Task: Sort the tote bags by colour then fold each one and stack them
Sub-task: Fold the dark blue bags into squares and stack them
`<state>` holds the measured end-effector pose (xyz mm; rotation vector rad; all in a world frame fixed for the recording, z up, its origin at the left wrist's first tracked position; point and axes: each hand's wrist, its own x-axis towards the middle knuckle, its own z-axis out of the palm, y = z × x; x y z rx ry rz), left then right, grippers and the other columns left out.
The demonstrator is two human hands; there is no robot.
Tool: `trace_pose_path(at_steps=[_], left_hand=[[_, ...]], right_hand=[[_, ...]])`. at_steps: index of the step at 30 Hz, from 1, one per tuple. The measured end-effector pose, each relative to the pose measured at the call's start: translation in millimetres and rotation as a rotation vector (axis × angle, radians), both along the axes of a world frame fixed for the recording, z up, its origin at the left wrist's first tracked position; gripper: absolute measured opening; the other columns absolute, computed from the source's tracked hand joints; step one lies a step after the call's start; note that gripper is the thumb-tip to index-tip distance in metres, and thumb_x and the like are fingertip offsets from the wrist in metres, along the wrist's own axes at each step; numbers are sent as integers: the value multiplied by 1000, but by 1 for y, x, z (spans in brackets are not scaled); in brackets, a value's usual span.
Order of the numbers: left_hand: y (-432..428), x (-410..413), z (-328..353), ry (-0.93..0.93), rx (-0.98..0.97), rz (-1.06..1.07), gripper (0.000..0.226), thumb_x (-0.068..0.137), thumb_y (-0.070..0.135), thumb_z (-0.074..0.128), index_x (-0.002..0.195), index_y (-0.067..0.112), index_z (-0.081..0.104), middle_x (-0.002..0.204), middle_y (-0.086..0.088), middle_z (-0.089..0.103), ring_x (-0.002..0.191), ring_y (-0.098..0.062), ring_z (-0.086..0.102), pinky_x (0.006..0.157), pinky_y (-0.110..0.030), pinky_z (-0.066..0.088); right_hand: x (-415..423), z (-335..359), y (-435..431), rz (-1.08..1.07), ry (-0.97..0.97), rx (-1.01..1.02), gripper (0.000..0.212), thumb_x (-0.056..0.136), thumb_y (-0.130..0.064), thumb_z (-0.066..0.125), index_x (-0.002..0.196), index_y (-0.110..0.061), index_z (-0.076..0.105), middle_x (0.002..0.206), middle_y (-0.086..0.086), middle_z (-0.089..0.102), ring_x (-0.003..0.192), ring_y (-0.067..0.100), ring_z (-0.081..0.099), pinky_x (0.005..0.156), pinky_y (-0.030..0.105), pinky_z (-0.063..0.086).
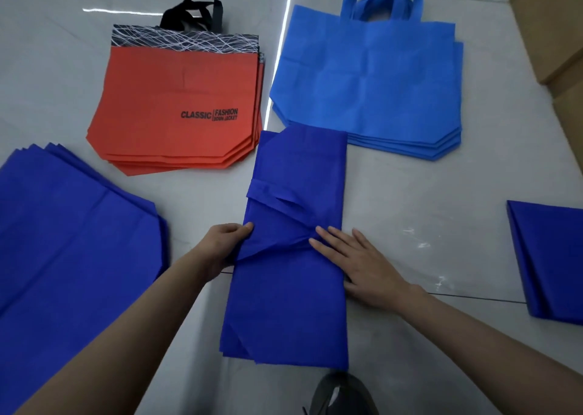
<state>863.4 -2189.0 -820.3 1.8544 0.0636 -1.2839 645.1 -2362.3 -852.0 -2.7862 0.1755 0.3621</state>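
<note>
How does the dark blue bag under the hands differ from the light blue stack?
The dark blue bag is folded into a narrow strip; the light blue stack lies flat, unfolded. The dark blue bag's handle lies across its body; the light blue stack's handles stick out at its far edge. Both are plain, without print.

Even overhead light, glare streaks on glossy floor point(410, 193), wide-angle edge bending
</note>
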Motion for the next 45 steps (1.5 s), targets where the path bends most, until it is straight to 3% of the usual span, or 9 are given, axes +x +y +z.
trace_pose_path(at_steps=[3, 7, 11, 14, 22, 29, 33, 37, 45], left_hand=[[21, -1, 3, -345, -105, -134, 19, 99, 12, 42, 103, 16, 61, 99, -6, 63, 86, -22, 61, 71, -26, 52], [34, 4, 11, -264, -264, -384, 50, 92, -6, 46, 124, 32, 54, 128, 9, 46, 109, -10, 55, 80, -22, 53], [17, 0, 19, -293, -355, -359, 32, 77, 35, 68, 102, 16, 65, 104, -8, 60, 93, -19, 58, 80, -29, 48], [-8, -5, 14, -339, -276, -103, 35, 80, 34, 70, 86, 0, 64, 74, -6, 61, 70, -13, 55, 63, -19, 43], [-46, -3, -8, -458, -53, 275, 44, 77, 40, 73, 89, 9, 46, 77, 0, 49, 69, -16, 48, 66, -29, 41], [-51, -6, -7, -601, 55, 53, 44, 88, 32, 62, 120, 6, 46, 98, -7, 52, 86, -21, 51, 72, -30, 39], [-38, -16, -7, -675, 80, -40, 39, 89, 31, 62, 119, 10, 48, 100, -3, 54, 86, -19, 51, 72, -28, 39], [-17, -22, -13, -776, 65, -111, 39, 88, 28, 63, 120, 10, 50, 97, -4, 60, 84, -20, 55, 72, -29, 43], [-12, -27, -21, -871, 114, -171, 37, 91, 29, 59, 121, 12, 47, 108, -10, 60, 92, -23, 56, 76, -32, 44]], right_hand=[[3, -2, -3, -21, -2, 44, 60, 97, -44, 33, 144, -46, -4, 152, -24, -13, 139, -2, -15, 111, 25, -15], [7, -12, 0, -130, -32, 190, 59, 83, -60, 15, 141, -49, 8, 147, -32, -4, 133, -17, -15, 110, 16, -16], [19, -11, 16, -575, -391, 618, 56, 88, -47, 33, 103, -3, 65, 109, 5, 67, 103, 13, 56, 96, 43, 39], [36, 6, 25, -977, -506, 827, 59, 87, -55, 51, 70, 2, 46, 65, 6, 51, 61, 16, 46, 60, 34, 39], [83, 15, 5, -1399, -330, 480, 45, 91, -51, 51, 63, -21, 32, 59, -5, 41, 58, 21, 41, 57, 33, 33], [97, 26, -6, -1283, -101, 141, 37, 93, -46, 50, 106, -12, 47, 99, 9, 64, 92, 31, 60, 76, 38, 44], [88, 27, 11, -684, -487, -321, 51, 91, -36, 48, 135, -12, 42, 134, 14, 50, 122, 30, 45, 101, 45, 36], [82, 2, 48, -352, -275, -229, 53, 94, -43, 29, 140, -22, 45, 148, 6, 40, 135, 29, 38, 106, 54, 33], [40, -18, 44, -365, -111, -253, 55, 98, -49, 16, 144, -26, 37, 151, -1, 35, 139, 20, 30, 114, 48, 17]])
